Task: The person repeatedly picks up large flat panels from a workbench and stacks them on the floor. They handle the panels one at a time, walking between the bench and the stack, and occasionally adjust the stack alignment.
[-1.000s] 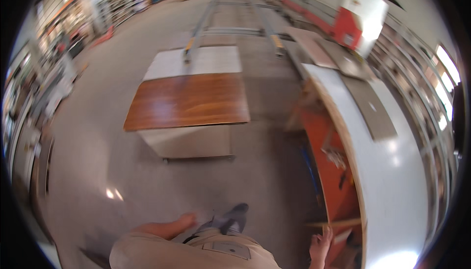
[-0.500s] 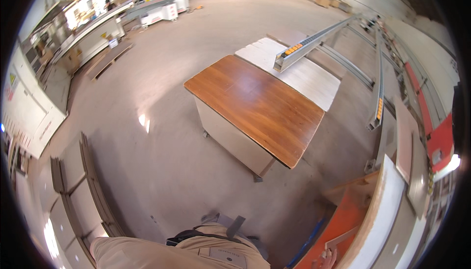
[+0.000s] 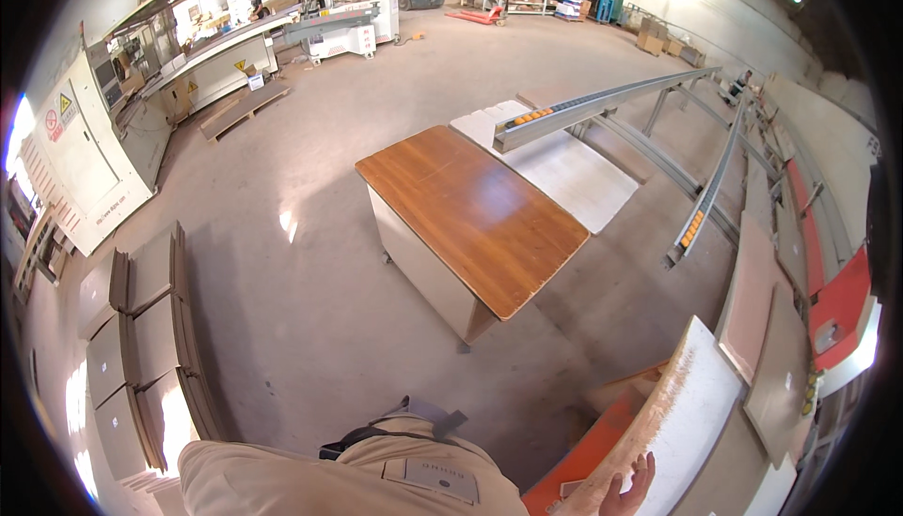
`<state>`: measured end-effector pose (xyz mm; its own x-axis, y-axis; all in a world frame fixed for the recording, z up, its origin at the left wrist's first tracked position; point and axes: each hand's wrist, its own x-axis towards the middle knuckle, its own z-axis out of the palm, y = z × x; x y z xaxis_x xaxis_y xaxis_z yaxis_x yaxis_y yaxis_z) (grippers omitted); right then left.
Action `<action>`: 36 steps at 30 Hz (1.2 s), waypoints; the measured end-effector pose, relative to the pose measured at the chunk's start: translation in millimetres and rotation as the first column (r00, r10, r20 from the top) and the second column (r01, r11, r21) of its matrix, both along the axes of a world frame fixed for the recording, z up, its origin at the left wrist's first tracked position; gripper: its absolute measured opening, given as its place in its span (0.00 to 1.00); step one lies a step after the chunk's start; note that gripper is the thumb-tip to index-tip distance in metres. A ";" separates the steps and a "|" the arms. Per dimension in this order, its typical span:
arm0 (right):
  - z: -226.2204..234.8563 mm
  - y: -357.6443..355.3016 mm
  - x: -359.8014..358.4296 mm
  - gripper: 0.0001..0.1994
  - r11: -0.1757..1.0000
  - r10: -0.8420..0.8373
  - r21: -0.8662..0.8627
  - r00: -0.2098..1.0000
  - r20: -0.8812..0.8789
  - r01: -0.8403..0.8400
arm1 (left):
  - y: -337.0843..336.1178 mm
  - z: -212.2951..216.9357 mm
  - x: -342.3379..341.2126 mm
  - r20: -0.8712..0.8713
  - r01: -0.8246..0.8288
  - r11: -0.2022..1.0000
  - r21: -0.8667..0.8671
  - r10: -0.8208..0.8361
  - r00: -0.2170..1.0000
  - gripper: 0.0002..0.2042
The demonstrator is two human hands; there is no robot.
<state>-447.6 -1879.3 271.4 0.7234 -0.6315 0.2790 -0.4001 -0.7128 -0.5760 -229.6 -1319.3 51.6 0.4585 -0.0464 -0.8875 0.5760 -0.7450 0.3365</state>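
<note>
My right hand (image 3: 627, 492) shows at the lower right, its fingers spread, holding nothing I can see. It overlaps the near end of a long white-faced board (image 3: 687, 401) with a worn brownish edge; whether they touch I cannot tell. An orange-red panel (image 3: 593, 452) lies low beside that board, partly hidden by it. My left hand is outside the picture. Ahead stands a low, pale-sided wheeled cart (image 3: 475, 220) with a glossy brown wooden top.
Stacks of grey-brown panels (image 3: 155, 351) stand at the left. Behind the cart lies a white sheet (image 3: 574, 177), under a metal roller rail (image 3: 602, 107) with orange rollers. Another rail (image 3: 710, 196) runs along the right, near leaning boards (image 3: 781, 375). White machines (image 3: 103, 168) line the far left.
My right hand has risen from beside the orange-red panel to in front of the white board, with more of its fingers showing. My view has shifted, revealing more of the far hall.
</note>
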 end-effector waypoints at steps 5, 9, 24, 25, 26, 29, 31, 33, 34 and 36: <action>-33.6 -1.3 -6.9 0.30 0.938 -0.171 -0.319 0.982 -0.081 0.137 | 13.3 -12.9 -25.4 -0.158 0.170 0.983 0.076 -0.156 0.975 0.18; -39.8 -10.9 6.7 0.32 0.970 -0.084 -0.215 0.987 0.139 0.113 | -4.4 8.9 46.7 -0.147 0.323 0.925 0.198 -0.298 0.943 0.19; -0.4 -162.0 -60.5 0.35 0.721 -0.625 -0.358 0.780 0.034 0.593 | -625.6 193.9 86.8 0.937 0.938 -0.061 -0.341 -0.098 0.334 0.04; 4.6 -186.0 -60.2 0.36 0.689 -0.656 -0.378 0.754 0.036 0.618 | -648.0 198.7 79.3 0.953 0.946 -0.124 -0.299 -0.088 0.290 0.04; 6.3 -206.2 -58.4 0.35 0.678 -0.689 -0.348 0.725 0.005 0.647 | -667.7 199.0 72.5 0.960 0.944 -0.180 -0.278 -0.080 0.267 0.04; 8.4 -262.0 -54.6 0.33 0.626 -0.766 -0.360 0.632 -0.119 0.692 | -708.8 191.8 57.5 0.938 0.903 -0.263 -0.338 -0.174 0.301 0.05; 4.1 -294.0 -52.6 0.31 0.598 -0.801 -0.309 0.547 -0.243 0.740 | -736.3 184.1 57.4 0.935 0.872 -0.341 -0.351 -0.179 0.307 0.05; -3.2 -311.4 -55.3 0.30 0.544 -0.832 -0.253 0.478 -0.281 0.800 | -761.3 178.2 56.8 0.952 0.839 -0.454 -0.300 -0.085 0.294 0.05; -6.6 -313.0 -57.6 0.30 0.511 -0.842 -0.261 0.417 -0.341 0.819 | -774.2 177.7 60.3 0.952 0.838 -0.456 -0.301 -0.086 0.295 0.05; -12.9 -302.4 -66.8 0.30 0.431 -0.850 -0.235 0.304 -0.431 0.871 | -803.2 179.4 69.2 0.948 0.829 -0.465 -0.311 -0.084 0.308 0.06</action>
